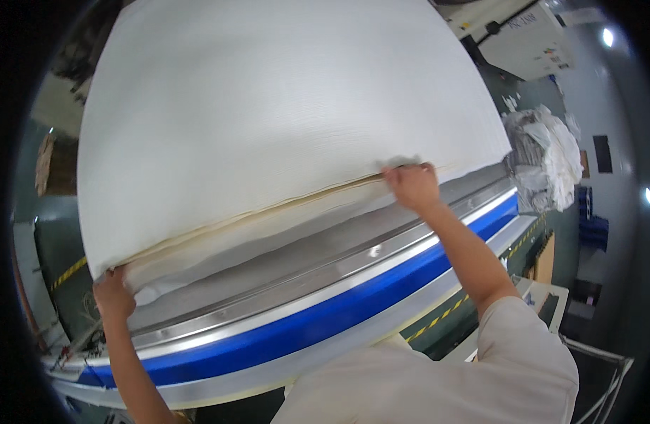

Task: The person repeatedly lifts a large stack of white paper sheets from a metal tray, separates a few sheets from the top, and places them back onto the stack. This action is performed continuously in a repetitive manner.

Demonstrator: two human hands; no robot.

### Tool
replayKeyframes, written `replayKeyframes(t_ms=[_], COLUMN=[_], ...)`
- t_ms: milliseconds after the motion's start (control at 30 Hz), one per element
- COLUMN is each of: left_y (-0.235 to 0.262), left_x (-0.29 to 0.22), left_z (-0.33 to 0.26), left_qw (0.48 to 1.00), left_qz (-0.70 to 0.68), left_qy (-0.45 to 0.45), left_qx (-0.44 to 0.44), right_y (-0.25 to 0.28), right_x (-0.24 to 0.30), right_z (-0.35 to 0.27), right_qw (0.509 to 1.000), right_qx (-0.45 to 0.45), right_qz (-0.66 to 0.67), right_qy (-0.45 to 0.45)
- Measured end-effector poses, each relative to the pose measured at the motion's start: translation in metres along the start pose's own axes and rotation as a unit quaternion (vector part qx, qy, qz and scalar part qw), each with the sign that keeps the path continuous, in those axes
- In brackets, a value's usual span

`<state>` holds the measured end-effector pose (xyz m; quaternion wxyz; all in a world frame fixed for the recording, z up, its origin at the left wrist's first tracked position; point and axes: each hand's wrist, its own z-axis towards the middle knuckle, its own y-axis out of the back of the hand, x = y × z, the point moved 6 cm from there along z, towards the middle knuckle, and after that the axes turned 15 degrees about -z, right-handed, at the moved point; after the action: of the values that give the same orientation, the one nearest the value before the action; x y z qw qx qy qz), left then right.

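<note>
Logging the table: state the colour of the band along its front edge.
Bright blue band, seen best in the head view.

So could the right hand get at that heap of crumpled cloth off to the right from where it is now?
Probably not as things stand. The right hand is pinching the edge of the white fabric sheet, and the crumpled cloth heap lies beyond the table's blue edge, seemingly past arm's reach.

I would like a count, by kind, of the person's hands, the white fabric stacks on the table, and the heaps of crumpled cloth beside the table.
Hands gripping the fabric edge: 2, the left hand and the right hand
White fabric stack on the table: 1
Heap of crumpled cloth: 1
Total: 4
</note>
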<state>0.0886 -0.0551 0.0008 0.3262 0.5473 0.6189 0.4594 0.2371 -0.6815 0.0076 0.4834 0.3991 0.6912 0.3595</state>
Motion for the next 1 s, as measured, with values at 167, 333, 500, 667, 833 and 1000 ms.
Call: replayKeyframes(t_ms=[167,333,500,667,833,1000], left_y=[-0.024,-0.044,-0.052,-0.081,-0.078,-0.022], left_x=[0.015,0.063,0.079,0.096,0.134,0.034], left_z=[0.028,0.037,0.056,0.058,0.031,0.030], left_qw=[1.000,0.997,0.999,1.000,0.984,0.986], left_qz=[-0.002,0.069,0.015,0.012,0.109,0.120], left_qy=[-0.022,0.030,0.034,0.004,0.121,0.088], left_qx=[0.008,0.022,0.010,0.020,0.078,0.069], right_y=[-0.075,-0.116,-0.155,-0.173,-0.200,-0.172], right_x=[-0.192,-0.272,-0.377,-0.419,-0.430,-0.442], right_z=[0.007,0.028,0.022,0.032,0.043,0.016], right_qw=[0.992,0.992,0.985,0.959,0.972,0.965], right_qx=[-0.105,0.037,0.087,0.221,0.144,0.147], right_qz=[0.024,-0.059,-0.143,-0.179,-0.166,-0.160], right_qy=[-0.070,-0.104,-0.048,-0.011,-0.083,-0.143])
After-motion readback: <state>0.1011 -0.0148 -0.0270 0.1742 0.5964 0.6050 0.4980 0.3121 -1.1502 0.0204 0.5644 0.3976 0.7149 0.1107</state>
